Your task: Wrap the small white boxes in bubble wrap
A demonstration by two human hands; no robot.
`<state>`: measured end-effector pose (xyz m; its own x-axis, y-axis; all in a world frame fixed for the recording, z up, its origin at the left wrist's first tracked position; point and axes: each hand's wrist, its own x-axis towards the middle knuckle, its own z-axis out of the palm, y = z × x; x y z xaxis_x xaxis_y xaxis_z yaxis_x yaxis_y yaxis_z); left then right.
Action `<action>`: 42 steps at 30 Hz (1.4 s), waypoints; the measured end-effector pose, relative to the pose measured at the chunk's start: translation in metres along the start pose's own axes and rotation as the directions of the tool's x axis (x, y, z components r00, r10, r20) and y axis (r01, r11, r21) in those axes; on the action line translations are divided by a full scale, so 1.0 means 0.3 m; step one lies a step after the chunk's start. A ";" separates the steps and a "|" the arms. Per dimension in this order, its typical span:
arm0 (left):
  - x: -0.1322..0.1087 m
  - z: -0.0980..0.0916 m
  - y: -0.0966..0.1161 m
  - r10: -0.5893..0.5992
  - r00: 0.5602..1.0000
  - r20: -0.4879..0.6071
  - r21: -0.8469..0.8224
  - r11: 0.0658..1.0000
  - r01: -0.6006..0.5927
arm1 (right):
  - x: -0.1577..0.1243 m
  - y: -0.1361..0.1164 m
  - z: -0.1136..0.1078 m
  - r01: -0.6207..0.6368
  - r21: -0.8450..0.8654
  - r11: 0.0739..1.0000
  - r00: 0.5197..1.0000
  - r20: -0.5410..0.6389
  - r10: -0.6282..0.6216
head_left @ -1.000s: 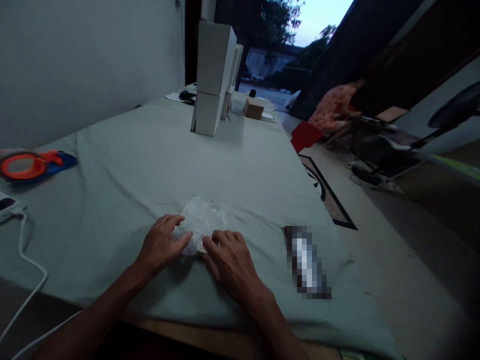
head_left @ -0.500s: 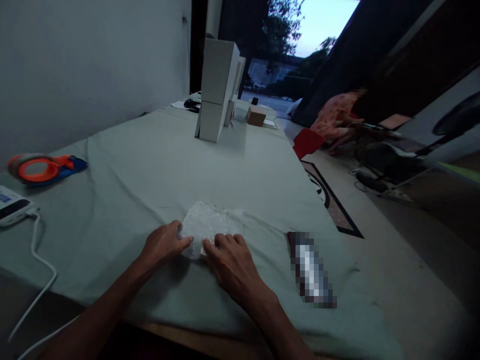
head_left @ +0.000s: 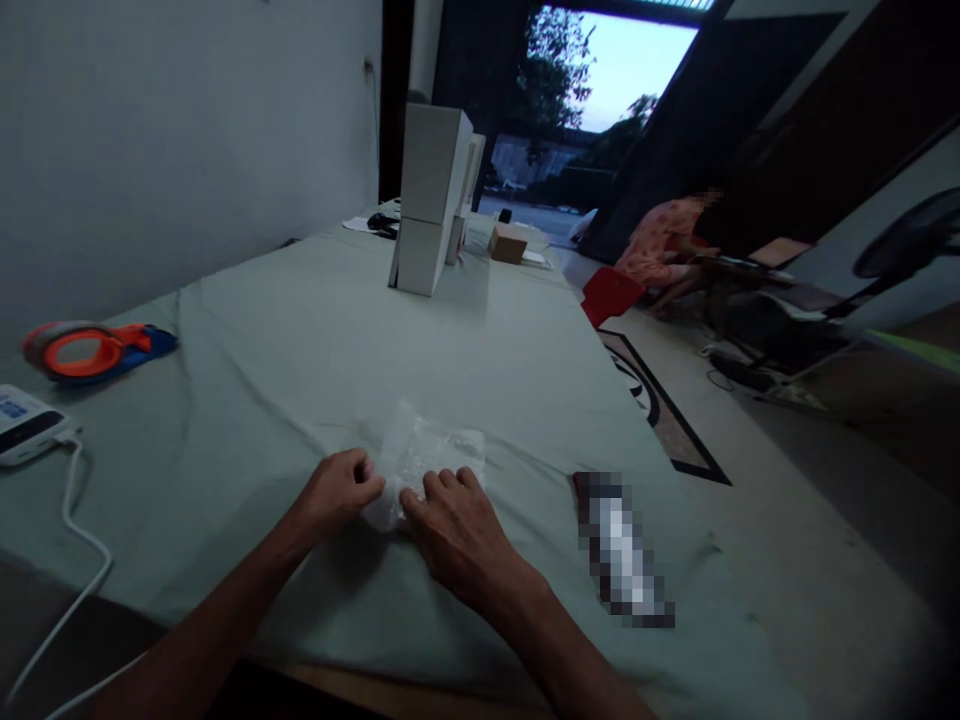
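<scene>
Curled tighter than half a second ago, the left hand [head_left: 335, 490] now pinches the left edge of the clear plastic wrap [head_left: 418, 455], whose near-left part has changed shape and whose right part shows flatter and paler. Bent fingers of the right hand [head_left: 461, 530] rest on the wrap's near right side; whether they grip it or only press, one cannot tell. The wrap lies on the pale green cloth [head_left: 525, 370], near the front edge of the table, between both hands. Well to the left sit an orange-and-blue tape dispenser [head_left: 139, 345] and a white device [head_left: 34, 430] with a white cable [head_left: 71, 510]. To the right lies a pixelated item [head_left: 622, 550]. Farther back stand stacked white boxes [head_left: 427, 200] and a small brown box [head_left: 508, 245].
</scene>
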<state>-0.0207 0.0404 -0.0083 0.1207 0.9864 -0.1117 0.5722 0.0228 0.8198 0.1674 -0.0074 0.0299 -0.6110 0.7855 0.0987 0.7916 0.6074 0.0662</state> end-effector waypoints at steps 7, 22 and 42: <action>0.002 0.062 0.038 -0.021 0.991 0.129 -0.390 0.918 0.070 | 0.004 0.003 -0.001 0.028 -0.012 1.000 1.000 -0.002 -0.028; -0.026 0.058 0.092 0.035 0.954 0.297 -0.476 0.872 0.116 | -0.064 0.012 -0.039 -0.033 0.189 0.981 0.998 0.050 0.024; -0.069 0.098 0.088 0.577 0.777 0.251 0.293 0.720 -0.629 | -0.130 0.099 0.157 -0.597 0.707 0.379 0.661 0.166 0.732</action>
<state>0.0156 0.0158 -0.0009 0.6277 0.7388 0.2453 0.5739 -0.6521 0.4955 0.2143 -0.0145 -0.0188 0.1742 0.9834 -0.0513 0.6588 -0.1551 -0.7362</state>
